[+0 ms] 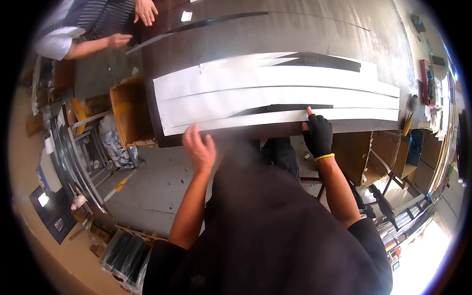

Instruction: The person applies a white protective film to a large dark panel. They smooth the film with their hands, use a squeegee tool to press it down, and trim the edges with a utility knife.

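Stretching across the upper view, a dark table [339, 39] stands before a person in black. White sheeting [280, 78] lies lengthwise along its near side, crossed by thin dark lines. A cardboard box [129, 110] sits just beside the table's left end. Toward the far side runs a long, narrow dark strip [211, 21]. Among the white show 2 dark tapering patches, 1 at the far edge [322, 61] and 1 near the front [290, 107]; whether they are separate pieces or bare table, the view cannot tell. The person's right hand [318, 137], in a black glove with bare fingertips, extends its index finger onto the sheeting by the front patch, thumb apart. The bare left hand [199, 150] spreads its fingers at the sheeting's near left edge; contact is unclear. At upper left are a co-worker's 2 hands, 1 loosely curled [119, 41], 1 with fingers extended [145, 11]. A small white scrap [186, 16] lies near them. A yellow band [324, 157] rings the right wrist.
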Tool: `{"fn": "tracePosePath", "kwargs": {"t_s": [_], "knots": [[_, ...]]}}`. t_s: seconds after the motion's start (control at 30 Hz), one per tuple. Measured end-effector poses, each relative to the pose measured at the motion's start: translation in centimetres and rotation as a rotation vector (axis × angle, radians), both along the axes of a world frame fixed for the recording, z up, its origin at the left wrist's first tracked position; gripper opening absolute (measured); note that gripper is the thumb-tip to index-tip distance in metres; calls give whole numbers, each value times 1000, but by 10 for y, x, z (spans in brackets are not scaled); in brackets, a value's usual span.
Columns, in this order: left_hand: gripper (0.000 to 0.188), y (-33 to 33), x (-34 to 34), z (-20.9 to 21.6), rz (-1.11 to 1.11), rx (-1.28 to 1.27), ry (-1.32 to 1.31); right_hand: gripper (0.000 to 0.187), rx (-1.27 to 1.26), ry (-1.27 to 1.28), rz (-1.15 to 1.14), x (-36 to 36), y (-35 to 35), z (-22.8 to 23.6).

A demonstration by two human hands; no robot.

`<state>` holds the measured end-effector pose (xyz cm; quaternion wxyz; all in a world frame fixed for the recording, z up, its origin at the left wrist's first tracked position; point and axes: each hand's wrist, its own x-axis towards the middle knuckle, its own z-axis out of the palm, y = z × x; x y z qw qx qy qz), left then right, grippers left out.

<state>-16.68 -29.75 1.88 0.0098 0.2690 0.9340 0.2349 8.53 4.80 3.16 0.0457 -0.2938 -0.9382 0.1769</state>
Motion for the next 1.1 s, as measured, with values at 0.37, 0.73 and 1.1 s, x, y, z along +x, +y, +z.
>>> {"fn": "tracePosePath", "kwargs": {"t_s": [0.37,0.73,1.1], "knots": [[75,89,37,-2,-517,-82,-130,60,-73,-95,-43,-7,0,9],[77,83,41,-11,-512,-177,-108,61,-368,47,-390,-9,-3,5],[76,86,43,-12,-491,-195,-115,68,-204,85,397,-98,-97,-6]]}}
